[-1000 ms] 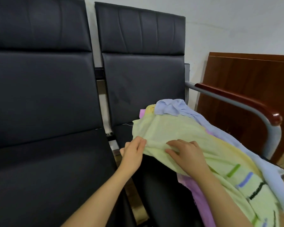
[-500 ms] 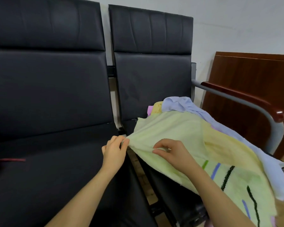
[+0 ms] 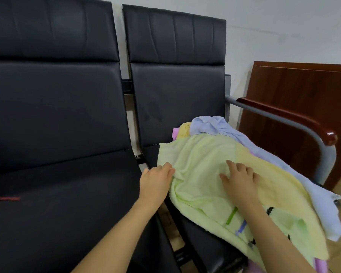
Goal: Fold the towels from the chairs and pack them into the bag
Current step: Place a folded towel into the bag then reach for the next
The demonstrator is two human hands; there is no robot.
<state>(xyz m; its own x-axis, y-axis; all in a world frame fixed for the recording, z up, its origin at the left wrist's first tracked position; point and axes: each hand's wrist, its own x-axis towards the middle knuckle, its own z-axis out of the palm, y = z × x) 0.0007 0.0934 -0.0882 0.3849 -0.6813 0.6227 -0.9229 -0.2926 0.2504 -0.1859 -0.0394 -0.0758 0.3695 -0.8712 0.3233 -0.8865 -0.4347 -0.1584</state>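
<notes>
Your pale green terry towel [image 3: 201,174] tops the pile on the right black padded chair [image 3: 177,91]. Your right hand [image 3: 241,181] lies flat on it, grip open; your left hand [image 3: 156,181] pinches its edge just left of that.

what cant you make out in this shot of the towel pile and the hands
Head view, the only one:
- The bag is not in the frame.
- The towels under the light green striped towel are mostly covered by it; the pink towel shows only a corner.
- The left hand has its fingertips at the towel's folded edge; whether it grips is unclear.
- The right hand lies flat on it.
- The red strip on the left black chair seat is cut off by the edge.
</notes>
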